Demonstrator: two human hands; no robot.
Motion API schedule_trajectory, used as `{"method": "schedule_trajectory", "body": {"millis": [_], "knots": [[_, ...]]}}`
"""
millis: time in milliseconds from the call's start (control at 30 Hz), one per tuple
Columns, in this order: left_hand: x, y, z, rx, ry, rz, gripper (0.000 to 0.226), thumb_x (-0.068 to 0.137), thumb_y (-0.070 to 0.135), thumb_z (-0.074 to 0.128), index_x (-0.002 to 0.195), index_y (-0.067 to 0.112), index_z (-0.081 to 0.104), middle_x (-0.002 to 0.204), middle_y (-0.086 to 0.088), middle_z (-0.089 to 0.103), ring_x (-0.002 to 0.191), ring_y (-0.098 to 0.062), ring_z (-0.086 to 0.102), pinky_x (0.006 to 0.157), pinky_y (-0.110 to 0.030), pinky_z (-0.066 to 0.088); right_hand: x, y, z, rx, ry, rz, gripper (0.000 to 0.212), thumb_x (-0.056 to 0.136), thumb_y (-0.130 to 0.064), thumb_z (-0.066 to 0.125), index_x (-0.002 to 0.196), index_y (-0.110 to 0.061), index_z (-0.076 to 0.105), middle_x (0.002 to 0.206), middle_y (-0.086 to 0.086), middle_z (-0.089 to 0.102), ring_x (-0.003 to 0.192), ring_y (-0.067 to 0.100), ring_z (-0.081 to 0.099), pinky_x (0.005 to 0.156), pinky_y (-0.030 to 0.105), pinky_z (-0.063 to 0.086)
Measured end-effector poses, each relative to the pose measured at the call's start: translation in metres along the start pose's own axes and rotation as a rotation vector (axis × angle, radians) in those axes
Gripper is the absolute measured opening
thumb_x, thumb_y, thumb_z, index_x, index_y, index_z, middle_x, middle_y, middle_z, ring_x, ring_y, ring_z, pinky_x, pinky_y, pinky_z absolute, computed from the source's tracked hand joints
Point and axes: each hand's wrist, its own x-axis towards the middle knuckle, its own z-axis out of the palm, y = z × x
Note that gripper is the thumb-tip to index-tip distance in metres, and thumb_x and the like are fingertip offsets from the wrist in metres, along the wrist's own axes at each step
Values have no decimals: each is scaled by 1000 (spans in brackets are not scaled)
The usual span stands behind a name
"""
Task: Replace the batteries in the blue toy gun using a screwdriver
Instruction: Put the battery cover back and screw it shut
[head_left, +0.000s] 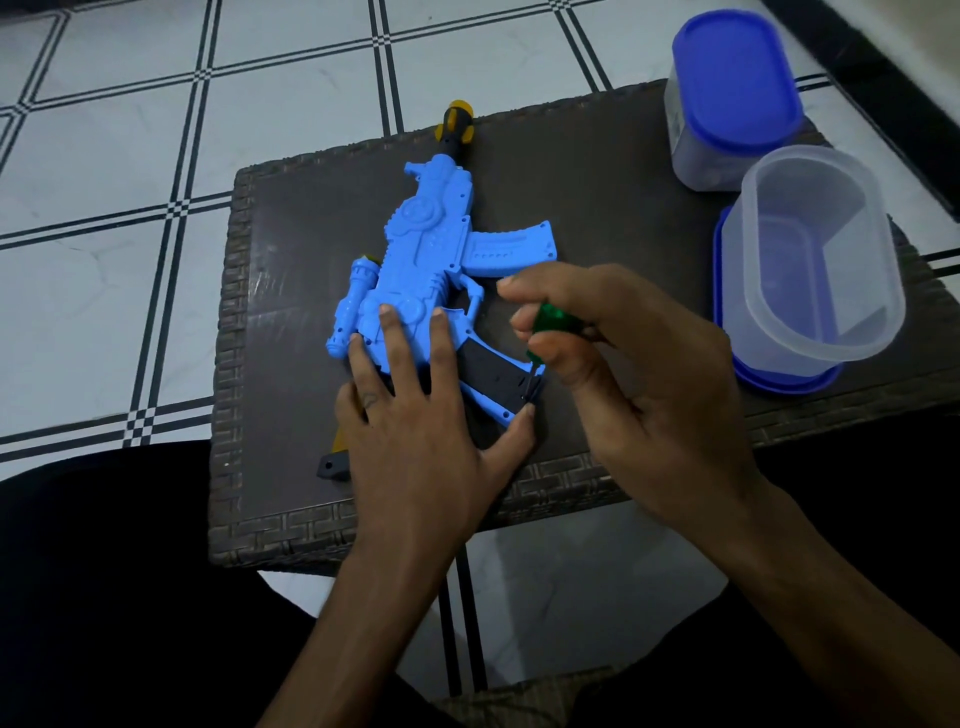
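The blue toy gun (415, 260) is lying flat on a dark wicker-edged table (597, 208), its yellow-and-black muzzle pointing away from the person and reaching the table's far edge. To the left of the gun, only bare tabletop is showing, and beyond it white floor tiles (104, 156) with dark lines are spreading out.

The left hand (415, 431) is pressing down on the rear part of the gun with its fingers spread wide and flat, gripping nothing; its thumb is reaching right to touch the end of the gun's handle. A black part of the gun is poking out from under this hand near the table's front edge.

Just right of the gun's handle, the right hand (613, 364) is pinching a green-handled screwdriver (545, 327) between curled fingers and thumb, holding it nearly upright, with the tip sitting on the black battery cover (493, 374) of the handle.

Farther right of the gun, 2 plastic containers are standing near the table's right edge: a closed one with a blue lid (727, 93) at the far corner, and a nearer, clear open one (815, 254) sitting on its own blue lid.
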Motion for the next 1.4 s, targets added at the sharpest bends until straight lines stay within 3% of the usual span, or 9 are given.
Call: {"method": "schedule_trajectory", "body": {"millis": [200,333,633,733,867,1067,1167,1267,1400], "knots": [[-1,0,-1,-5,-4,0,102,79,83,24,160,20,20,166,-22,12,149,-50,18,112,-61,30,-2,1,-1,-23,37,-18,26,97,-14,57,123,-6,59,109,3,60,100,12,61,88,28,49],[0,0,-1,-2,-3,-6,102,80,83,25,160,20,22,166,-21,12,149,-49,19,111,-60,30,-2,0,-1,19,40,-38,29,98,2,46,125,0,57,120,12,63,116,17,61,99,31,47],[0,0,-2,-1,-17,-1,103,79,83,22,160,20,18,167,-20,9,151,-48,16,112,-58,28,2,-3,2,0,-48,17,39,94,5,59,131,-6,55,96,13,60,86,23,59,81,27,49],[0,-1,-1,-6,-13,6,102,79,83,23,160,20,19,167,-21,10,150,-48,17,112,-59,28,1,-2,2,-16,-47,13,30,95,-3,61,125,-6,61,103,11,59,94,19,59,83,29,49],[0,0,-2,-3,-11,-3,103,79,83,24,160,20,20,167,-21,11,150,-48,17,112,-59,28,0,-3,0,10,-16,-18,32,95,4,45,125,6,57,125,15,58,122,19,55,103,31,43],[0,0,-2,0,-12,-5,103,79,83,24,160,20,20,167,-21,11,150,-48,17,113,-58,28,1,-4,2,54,20,18,33,95,2,58,127,-8,54,108,-2,60,98,14,64,88,32,53],[0,0,-2,-4,-14,-4,103,79,84,23,160,21,18,167,-20,9,151,-47,16,113,-58,27,1,-1,1,-31,-5,29,31,94,-3,62,125,-5,60,103,3,56,92,10,58,85,26,50],[-1,0,-2,-6,-17,-3,103,79,84,23,160,20,19,167,-20,8,151,-47,15,113,-58,27,1,-2,0,-29,-16,23,31,99,-7,53,129,-1,56,113,5,54,104,10,56,92,25,46],[0,0,-1,0,-1,-6,102,80,83,26,159,19,24,166,-22,13,149,-49,19,111,-59,29,1,-3,-2,17,-17,-9,33,96,9,44,127,7,56,121,13,61,114,20,60,99,34,47]]}}
